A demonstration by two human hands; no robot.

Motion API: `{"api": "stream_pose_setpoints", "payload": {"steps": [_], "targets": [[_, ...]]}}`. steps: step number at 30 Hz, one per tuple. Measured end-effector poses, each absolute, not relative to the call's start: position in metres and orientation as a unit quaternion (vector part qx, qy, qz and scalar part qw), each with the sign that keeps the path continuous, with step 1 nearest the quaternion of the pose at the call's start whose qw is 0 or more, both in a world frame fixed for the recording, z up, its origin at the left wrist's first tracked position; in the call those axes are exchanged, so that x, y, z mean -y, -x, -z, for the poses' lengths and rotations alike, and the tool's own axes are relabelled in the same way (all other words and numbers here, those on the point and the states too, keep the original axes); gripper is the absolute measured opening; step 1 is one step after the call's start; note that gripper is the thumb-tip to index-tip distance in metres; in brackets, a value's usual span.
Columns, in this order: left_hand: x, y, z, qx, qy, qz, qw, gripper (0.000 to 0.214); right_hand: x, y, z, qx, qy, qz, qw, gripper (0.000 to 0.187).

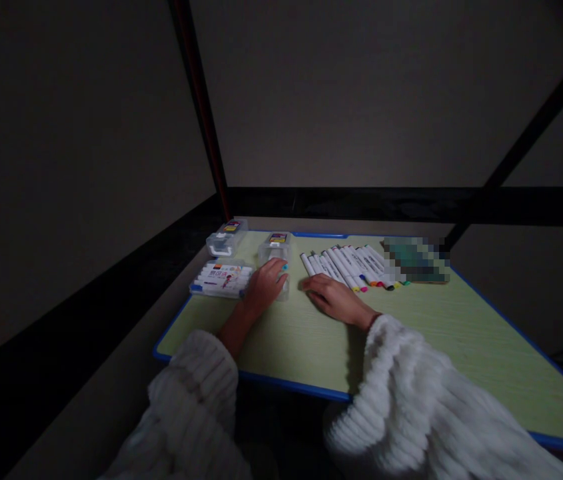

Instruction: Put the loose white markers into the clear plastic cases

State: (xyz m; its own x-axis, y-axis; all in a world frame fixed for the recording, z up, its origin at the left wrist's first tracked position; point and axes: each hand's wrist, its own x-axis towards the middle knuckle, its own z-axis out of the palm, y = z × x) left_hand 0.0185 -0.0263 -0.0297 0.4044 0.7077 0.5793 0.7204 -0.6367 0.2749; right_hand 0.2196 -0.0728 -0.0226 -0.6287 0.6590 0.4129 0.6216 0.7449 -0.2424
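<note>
**In front of the left hand, a clear box among loose markers**

At twelve o'clock from the left hand [262, 288] stands a clear box [275, 249] with a yellow-and-dark label; what it contains is too dim to tell. Another clear piece [282, 292] shows beside the hand's fingers, at three. Those fingers are bent, a small teal spot [285, 267] at their tips; whether they grip anything I cannot tell. At nine, just beside, a flat printed case [222, 279] shows white markers inside. Toward ten, a handled clear box [227, 238] bears a similar label, its contents unclear. At three, the right hand [332, 298] is palm down, loosely open, near a row of white markers [344, 265] with coloured ends. Farther, around two, lies a blurred greenish flat thing [416, 259] on the tabletop [281, 347].
</note>
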Motion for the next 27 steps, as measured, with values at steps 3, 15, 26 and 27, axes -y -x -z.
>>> {"api": "stream_pose_setpoints", "payload": {"steps": [3,15,26,27], "targets": [[0.025,-0.019,0.03,0.424,0.838,0.344,0.01,0.025,0.073,-0.22,0.023,0.901,0.358,-0.039,0.243,0.026],[0.029,-0.02,0.026,0.403,0.827,0.389,0.045,0.026,0.072,-0.221,0.024,0.896,0.369,-0.028,0.244,0.025],[0.043,-0.025,0.02,0.324,0.828,0.449,0.086,0.02,0.072,-0.222,0.017,0.86,0.461,0.024,0.217,0.021],[0.044,-0.026,0.02,0.314,0.835,0.444,0.086,0.02,0.072,-0.222,0.017,0.853,0.476,0.03,0.212,0.02]]}}
